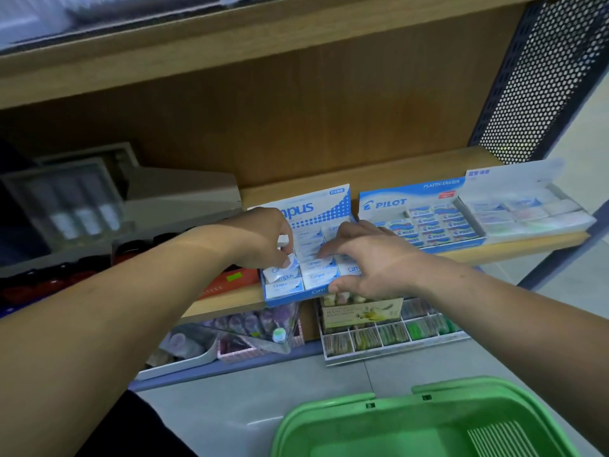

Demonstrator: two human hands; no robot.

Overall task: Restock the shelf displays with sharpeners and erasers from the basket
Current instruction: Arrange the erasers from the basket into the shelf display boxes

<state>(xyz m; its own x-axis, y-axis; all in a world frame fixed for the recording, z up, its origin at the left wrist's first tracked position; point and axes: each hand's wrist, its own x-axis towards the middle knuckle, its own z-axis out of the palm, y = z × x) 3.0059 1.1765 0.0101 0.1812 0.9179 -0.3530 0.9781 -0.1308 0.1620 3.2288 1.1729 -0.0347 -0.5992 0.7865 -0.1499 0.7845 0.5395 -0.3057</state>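
1 green basket (425,423) sits nearest, below the Campus box (286,300), which stands on the shelf (230,300). Over that box's left column, the left hand (260,239) pinches an eraser (291,260) between thumb and curled fingers, tilted just above the packed rows. The right hand (372,258) lies on the box's right side, fingers loosely straight on the erasers there, thumb at the front wall. Just right of the Campus box stands a Pilot box (395,204).

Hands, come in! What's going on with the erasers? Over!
Left hand pinching an eraser over the Campus box. Right hand resting flat in the box. Nothing in the way.
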